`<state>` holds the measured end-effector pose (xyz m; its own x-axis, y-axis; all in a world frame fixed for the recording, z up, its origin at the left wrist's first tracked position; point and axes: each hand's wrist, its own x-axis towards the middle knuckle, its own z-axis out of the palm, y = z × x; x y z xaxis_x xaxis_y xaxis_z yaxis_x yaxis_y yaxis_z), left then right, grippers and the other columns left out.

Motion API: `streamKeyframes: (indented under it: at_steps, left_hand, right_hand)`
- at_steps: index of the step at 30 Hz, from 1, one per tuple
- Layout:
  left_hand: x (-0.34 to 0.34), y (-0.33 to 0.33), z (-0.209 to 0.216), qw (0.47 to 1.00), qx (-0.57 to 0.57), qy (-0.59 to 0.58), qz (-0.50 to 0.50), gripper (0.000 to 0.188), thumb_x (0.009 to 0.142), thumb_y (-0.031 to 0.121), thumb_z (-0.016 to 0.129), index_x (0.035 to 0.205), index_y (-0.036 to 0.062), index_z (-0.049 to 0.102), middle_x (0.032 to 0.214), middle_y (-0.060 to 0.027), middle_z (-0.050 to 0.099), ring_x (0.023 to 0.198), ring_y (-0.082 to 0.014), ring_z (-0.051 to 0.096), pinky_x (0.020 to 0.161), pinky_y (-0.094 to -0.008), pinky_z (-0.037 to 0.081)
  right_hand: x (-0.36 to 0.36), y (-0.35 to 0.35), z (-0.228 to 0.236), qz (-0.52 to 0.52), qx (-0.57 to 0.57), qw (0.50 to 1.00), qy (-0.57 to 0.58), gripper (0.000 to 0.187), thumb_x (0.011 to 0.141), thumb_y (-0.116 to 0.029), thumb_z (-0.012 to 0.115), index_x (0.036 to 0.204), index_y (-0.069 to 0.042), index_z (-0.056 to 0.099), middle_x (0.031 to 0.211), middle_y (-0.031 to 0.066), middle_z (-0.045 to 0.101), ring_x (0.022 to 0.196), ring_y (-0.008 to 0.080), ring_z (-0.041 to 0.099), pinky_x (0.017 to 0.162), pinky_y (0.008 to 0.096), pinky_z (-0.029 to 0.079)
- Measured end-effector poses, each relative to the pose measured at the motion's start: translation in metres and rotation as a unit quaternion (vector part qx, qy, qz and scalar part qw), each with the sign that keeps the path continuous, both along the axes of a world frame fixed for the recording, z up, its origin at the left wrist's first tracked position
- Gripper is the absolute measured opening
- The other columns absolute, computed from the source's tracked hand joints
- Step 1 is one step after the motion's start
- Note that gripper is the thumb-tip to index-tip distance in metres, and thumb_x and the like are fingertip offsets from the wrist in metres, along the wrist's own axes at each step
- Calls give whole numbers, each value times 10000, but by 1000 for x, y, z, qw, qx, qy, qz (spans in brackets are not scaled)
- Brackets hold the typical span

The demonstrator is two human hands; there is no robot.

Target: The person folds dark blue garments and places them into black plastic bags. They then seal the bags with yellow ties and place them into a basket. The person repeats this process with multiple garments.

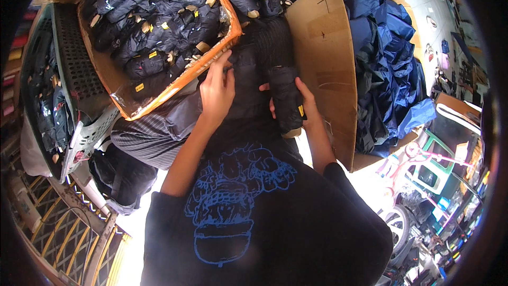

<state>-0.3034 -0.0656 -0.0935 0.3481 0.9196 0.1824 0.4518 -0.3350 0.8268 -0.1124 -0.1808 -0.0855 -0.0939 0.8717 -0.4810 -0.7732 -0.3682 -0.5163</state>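
Note:
In my right hand is a black folded umbrella held upright, with a small yellow tag and a pale wooden-looking end at the bottom. My fingers wrap around it from behind and from the right. My left hand is raised beside the orange-edged carton, its fingers loosely extended at the near right rim; whether they touch it I cannot tell. Nothing shows in that hand. Many similar black umbrellas with yellow tags and pale ends fill the carton.
At right, a tall cardboard box holds crumpled dark blue fabric bundles. A dark perforated crate with more black bundles stands at left. A black bag lies below it. Clutter includes a green stool and a wheel.

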Motion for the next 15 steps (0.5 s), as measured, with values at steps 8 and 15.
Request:
streamKeyframes:
  at_steps: [8, 15]
  left_hand:
    - [-24, -23, 27, 986, 126, -63, -91, 313, 710, -161, 603, 968, 9, 652, 939, -121, 613, 818, -246, 633, 690, -304, 516]
    - [-34, -41, 22, 987, -97, -85, -93, 228, 773, -42, 670, 989, 27, 650, 931, -86, 648, 704, -155, 626, 573, -261, 485]
  right_hand:
    - [-14, -8, 18, 29, 122, 991, 49, 938, 820, -715, 472, 1386, 21, 345, 741, 251, 586, 552, 279, 584, 501, 366, 521]
    - [-16, -15, 4, 94, 104, 988, 69, 759, 847, -617, 510, 1185, 62, 515, 842, 261, 631, 705, 342, 659, 631, 412, 555]
